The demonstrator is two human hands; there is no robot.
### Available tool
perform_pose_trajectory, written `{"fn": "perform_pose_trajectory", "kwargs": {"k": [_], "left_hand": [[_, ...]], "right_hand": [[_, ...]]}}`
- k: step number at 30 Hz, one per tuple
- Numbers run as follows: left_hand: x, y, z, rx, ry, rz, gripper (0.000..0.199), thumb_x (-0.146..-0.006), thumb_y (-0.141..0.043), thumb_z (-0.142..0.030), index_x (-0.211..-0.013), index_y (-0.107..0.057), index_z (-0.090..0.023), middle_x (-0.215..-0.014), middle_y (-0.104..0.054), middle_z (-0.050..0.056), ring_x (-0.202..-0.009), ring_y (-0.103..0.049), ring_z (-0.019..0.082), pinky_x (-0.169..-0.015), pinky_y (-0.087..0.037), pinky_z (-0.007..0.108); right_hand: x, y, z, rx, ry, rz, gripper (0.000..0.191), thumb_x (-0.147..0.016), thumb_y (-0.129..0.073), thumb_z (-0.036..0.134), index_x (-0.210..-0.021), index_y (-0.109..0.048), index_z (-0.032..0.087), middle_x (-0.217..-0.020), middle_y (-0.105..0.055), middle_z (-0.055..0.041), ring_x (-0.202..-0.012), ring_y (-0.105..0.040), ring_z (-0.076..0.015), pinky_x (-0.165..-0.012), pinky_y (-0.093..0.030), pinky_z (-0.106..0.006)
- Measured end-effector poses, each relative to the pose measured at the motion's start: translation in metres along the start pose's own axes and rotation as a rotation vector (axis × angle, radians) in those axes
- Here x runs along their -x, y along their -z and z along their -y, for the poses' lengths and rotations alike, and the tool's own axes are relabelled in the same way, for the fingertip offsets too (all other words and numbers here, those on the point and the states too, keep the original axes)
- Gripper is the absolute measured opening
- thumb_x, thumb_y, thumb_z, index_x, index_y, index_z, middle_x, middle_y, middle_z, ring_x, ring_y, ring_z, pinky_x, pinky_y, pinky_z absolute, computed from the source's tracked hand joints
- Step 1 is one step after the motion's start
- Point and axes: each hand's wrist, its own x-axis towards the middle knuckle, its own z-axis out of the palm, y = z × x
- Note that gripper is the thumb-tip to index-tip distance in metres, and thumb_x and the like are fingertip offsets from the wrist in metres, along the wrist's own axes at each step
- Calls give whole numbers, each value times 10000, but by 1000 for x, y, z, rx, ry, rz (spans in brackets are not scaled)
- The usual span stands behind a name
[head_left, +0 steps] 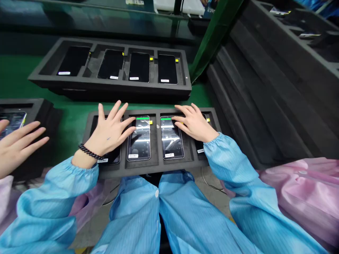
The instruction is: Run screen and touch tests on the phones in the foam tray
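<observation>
A black foam tray (pixel 143 171) lies before me with several smartphones in its compartments. Over the leftmost phone (pixel 113 155), whose screen is dark, my left hand (pixel 109 132) is spread, its thumb side at the upper left edge of the second phone (pixel 141 141). That screen is lit with a grid and a green bar at the top. My right hand (pixel 194 123) has its fingers stretched out, a fingertip at the top of the third phone (pixel 172 141), which shows the same lit pattern. It partly hides the rightmost phone (pixel 200 148). Neither hand grasps anything.
Behind stands another black foam tray (pixel 111 79) with dark-screened phones. A green post (pixel 209 46) rises at the right, beside tall stacked foam trays (pixel 254 88). At the left edge, another person's hand (pixel 19 144) reaches over a tray (pixel 37 106).
</observation>
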Motion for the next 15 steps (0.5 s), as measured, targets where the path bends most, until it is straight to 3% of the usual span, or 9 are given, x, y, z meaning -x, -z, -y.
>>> {"fn": "perform_pose_trajectory", "kwargs": {"k": [6, 15], "left_hand": [[3, 1, 0, -22, 25, -26, 562, -1049, -262, -498, -1272, -636, -143, -1665, -299, 176, -1579, -172, 387, -1211, 3, 761], [0, -9, -1, -93, 1, -37, 680, -1029, -199, -521, -1233, -674, -80, -1602, -346, 298, -1558, -204, 449, -1169, -46, 816]], "right_hand": [[10, 2, -11, 9, -40, -21, 432, -1073, -365, 389, -1201, -745, 227, -1539, -498, -125, -1367, -478, -307, -1208, -286, -634], [10, 2, -12, -21, -62, -5, 429, -1071, -374, 368, -1209, -748, 210, -1528, -515, -131, -1361, -493, -311, -1221, -281, -637]]}}
